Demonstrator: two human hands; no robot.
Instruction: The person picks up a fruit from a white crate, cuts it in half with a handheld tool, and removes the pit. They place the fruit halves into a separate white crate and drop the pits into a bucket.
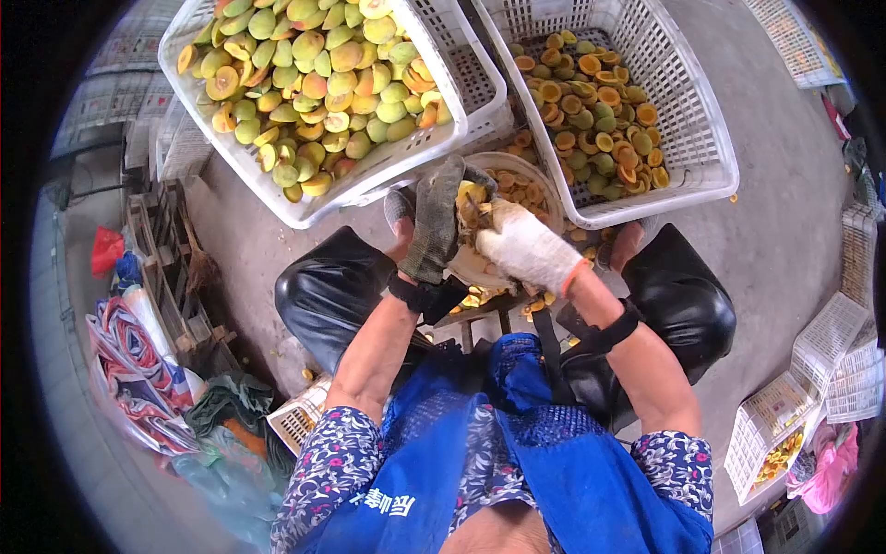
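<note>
My left hand (pixel 437 220), in a dark grey glove, is closed round a yellow piece of stone fruit (pixel 471 194), apricot- or peach-like. Against that fruit presses my right hand (pixel 528 244), in a white glove with an orange cuff. Its fingers are closed, and something thin and brownish shows at their tips, too small to name. Below both hands stands a round white bucket (pixel 556 205) holding pale fruit pieces or stones. Ahead on the left, a white crate (pixel 305 218) is heaped with green-yellow fruit, many cut. To its right, another white crate (pixel 706 171) contains hollowed fruit halves (pixel 604 120).
Wooden pallets (pixel 171 268) and folded striped sacks (pixel 138 360) lie at the left. More white crates (pixel 771 420) stand at the right beside a pink bag (pixel 828 466). Scattered fruit bits lie on the floor around the bucket, between my knees.
</note>
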